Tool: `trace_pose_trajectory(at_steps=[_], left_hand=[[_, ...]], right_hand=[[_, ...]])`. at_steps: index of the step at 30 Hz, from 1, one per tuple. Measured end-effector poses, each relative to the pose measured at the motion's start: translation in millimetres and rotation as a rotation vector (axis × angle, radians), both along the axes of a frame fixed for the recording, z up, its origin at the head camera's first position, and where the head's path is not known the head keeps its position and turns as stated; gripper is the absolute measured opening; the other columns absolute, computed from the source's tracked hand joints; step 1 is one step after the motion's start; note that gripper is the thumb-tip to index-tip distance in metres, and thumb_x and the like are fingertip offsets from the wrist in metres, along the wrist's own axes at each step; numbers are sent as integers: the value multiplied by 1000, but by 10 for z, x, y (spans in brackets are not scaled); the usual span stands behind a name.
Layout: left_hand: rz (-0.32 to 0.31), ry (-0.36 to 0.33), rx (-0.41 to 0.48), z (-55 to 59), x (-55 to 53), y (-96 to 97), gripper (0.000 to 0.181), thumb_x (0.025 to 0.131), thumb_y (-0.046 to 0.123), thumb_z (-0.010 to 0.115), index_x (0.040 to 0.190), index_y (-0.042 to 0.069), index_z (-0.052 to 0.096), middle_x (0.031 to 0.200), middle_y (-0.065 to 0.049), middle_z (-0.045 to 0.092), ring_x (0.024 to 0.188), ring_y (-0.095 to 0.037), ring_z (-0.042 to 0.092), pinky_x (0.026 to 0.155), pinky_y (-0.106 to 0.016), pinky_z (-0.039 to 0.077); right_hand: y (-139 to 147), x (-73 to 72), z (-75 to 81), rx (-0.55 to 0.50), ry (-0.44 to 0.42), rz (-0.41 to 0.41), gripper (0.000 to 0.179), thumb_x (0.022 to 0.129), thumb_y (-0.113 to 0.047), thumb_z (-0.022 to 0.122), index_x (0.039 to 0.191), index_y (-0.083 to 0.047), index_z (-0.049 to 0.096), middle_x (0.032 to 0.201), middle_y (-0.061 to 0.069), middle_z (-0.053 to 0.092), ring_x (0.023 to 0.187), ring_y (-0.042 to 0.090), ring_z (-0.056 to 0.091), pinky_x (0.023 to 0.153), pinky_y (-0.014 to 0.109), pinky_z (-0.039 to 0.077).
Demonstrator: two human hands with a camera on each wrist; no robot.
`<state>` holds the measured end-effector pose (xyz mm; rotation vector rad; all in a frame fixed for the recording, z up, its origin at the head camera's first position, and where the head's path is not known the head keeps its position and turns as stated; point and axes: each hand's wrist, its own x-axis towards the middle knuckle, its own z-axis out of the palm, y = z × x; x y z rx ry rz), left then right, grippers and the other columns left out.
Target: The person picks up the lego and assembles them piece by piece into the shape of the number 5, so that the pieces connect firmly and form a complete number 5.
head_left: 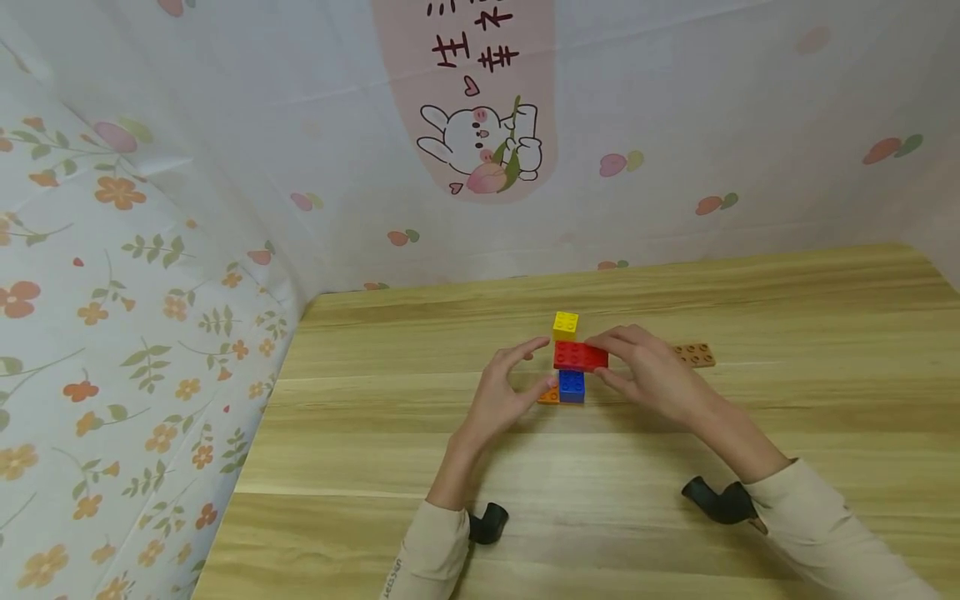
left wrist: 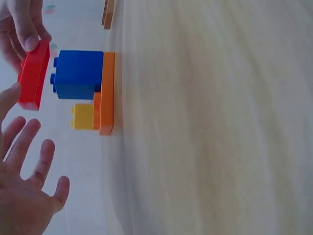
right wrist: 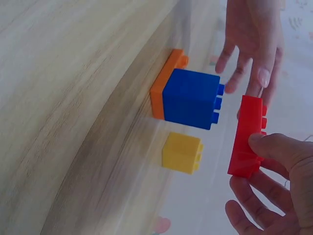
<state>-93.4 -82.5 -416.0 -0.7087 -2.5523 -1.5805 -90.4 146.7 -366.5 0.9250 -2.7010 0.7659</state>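
My right hand pinches a long red brick by its right end, thumb on one side and fingers on the other. It is held above a blue brick, with a gap between them. The blue brick stands on an orange base piece on the table. My left hand has its fingers spread around the red brick's left end; whether the thumb touches it, I cannot tell. A small yellow brick stands just beyond the red one.
On the wooden table, a tan studded plate lies beside my right hand, partly covered by it. A printed cloth hangs along the back and left. Dark curved pieces are at both wrists.
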Motion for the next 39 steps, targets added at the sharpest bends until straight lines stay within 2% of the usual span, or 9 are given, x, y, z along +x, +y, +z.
trace_pose_trajectory(at_steps=[3,6,10,17,21,28,31,35,39], left_hand=[[11,25,-12,20,9,31,50,83,24,71,129,12,56,125,5,56,109,-21,48,89,-46,41],[35,53,-28,37,14,49,46,83,25,72,125,12,60,117,-2,60,106,-18,48,87,-44,41],[50,71,-6,65,14,40,41,81,22,74,119,11,65,104,-12,60,99,-22,49,81,-48,42],[44,61,9,99,7,4,38,79,22,75,115,13,68,100,-15,59,96,-18,46,80,-50,41],[37,60,16,99,0,-10,38,79,21,75,115,12,68,101,-15,60,98,-18,47,82,-50,42],[21,106,-7,77,-15,-28,37,81,21,74,115,10,67,114,0,64,105,-15,50,90,-37,41],[18,116,-1,46,-9,-41,37,81,19,74,115,9,66,116,-1,63,103,-21,52,88,-38,42],[19,84,6,11,5,-55,37,80,19,74,115,7,66,114,-1,63,99,-28,52,84,-43,42],[20,63,3,9,14,-64,37,80,19,75,114,9,66,114,0,63,100,-28,52,85,-45,42]], right_hand=[[-29,23,30,4,-3,22,36,78,-7,75,112,1,64,105,15,62,96,30,58,78,44,51],[-57,44,58,6,-5,44,36,78,-8,74,112,0,64,105,15,62,97,29,58,78,44,51],[-86,53,65,4,-4,53,36,78,-8,75,111,0,65,105,14,63,97,29,58,78,42,51],[-80,49,70,3,-25,44,37,77,-11,76,110,0,65,106,15,63,96,30,60,77,42,52],[-64,53,71,11,-31,41,39,76,-12,76,111,1,64,107,15,62,97,30,59,78,44,51],[-63,50,8,-25,-16,28,35,78,-9,74,109,2,63,101,12,64,87,27,63,72,41,53],[-70,53,-24,-39,-23,27,33,79,-9,74,109,1,63,99,11,64,84,26,63,70,40,53],[-80,65,-44,-36,-37,24,33,80,-9,73,109,0,63,100,10,64,84,25,63,70,40,53],[-83,73,-58,-32,-44,21,32,80,-10,73,109,-1,63,100,9,64,84,23,63,70,39,53]])
